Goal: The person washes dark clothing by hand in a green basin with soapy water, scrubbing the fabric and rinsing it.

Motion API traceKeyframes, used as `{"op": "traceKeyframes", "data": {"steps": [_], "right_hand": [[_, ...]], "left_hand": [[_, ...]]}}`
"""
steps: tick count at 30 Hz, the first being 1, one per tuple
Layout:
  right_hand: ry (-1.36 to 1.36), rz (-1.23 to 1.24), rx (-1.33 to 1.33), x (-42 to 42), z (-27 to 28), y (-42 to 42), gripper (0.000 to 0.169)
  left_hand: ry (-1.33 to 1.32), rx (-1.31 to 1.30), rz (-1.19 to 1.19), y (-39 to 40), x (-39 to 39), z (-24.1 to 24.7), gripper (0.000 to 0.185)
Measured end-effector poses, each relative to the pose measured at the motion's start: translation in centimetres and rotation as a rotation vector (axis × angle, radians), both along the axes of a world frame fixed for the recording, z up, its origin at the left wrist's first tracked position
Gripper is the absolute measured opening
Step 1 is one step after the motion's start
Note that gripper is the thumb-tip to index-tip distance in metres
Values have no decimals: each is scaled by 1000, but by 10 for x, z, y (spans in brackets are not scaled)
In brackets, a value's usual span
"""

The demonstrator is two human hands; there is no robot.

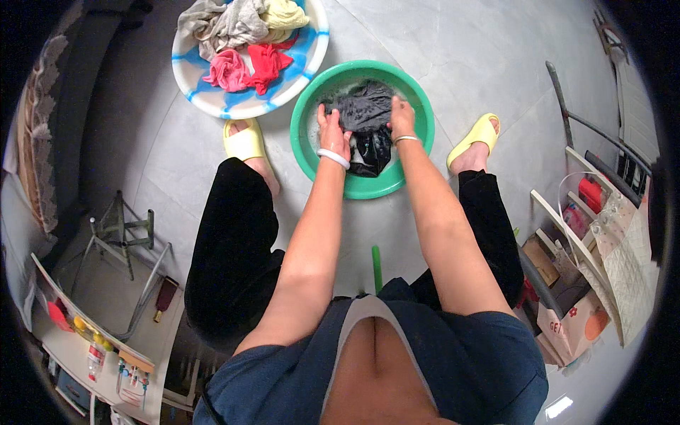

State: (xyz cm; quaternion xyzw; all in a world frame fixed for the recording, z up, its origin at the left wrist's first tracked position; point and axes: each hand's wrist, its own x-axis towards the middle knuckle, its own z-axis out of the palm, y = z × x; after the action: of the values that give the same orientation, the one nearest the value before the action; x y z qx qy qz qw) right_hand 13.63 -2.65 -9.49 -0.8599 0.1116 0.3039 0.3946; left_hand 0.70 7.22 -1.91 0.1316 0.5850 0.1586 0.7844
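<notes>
A green plastic basin [425, 133] stands on the floor between my feet, with sudsy water in it. A wet dark grey cloth [366, 103] is spread across its far half, between my two hands. My left hand [332, 132], with a pale bangle at the wrist, grips the cloth's left edge. At the right edge my right hand [402, 118], wearing a thin silvery bangle, holds the cloth, its fingers partly hidden. Nearer me, below the grey cloth, lies a glossy wet black piece of fabric [372, 159]; whether the two are one garment I cannot tell.
A blue-and-white basin [183, 85] holding grey, yellow, pink and red clothes touches or nearly touches the green one. Yellow slippers [247, 141] are on my feet. A metal-legged stool [125, 228] stands left. Shelving with bags [574, 319] is at right. A green rod [376, 268] lies near me.
</notes>
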Motion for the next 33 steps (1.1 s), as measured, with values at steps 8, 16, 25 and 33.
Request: {"op": "traceKeyframes", "data": {"steps": [8,16,25,33], "right_hand": [[-426,789,159,-112,126,20,25],[-352,566,-48,-102,150,44,32],[-166,676,-81,-86,132,33,35],[-318,469,-198,-46,85,49,35]], "left_hand": [[-278,-144,149,0,-20,-49,36],[-353,59,60,-27,-16,-33,22],[-283,-191,100,-18,-11,-7,15],[-280,-157,82,-36,-2,-14,29]]}}
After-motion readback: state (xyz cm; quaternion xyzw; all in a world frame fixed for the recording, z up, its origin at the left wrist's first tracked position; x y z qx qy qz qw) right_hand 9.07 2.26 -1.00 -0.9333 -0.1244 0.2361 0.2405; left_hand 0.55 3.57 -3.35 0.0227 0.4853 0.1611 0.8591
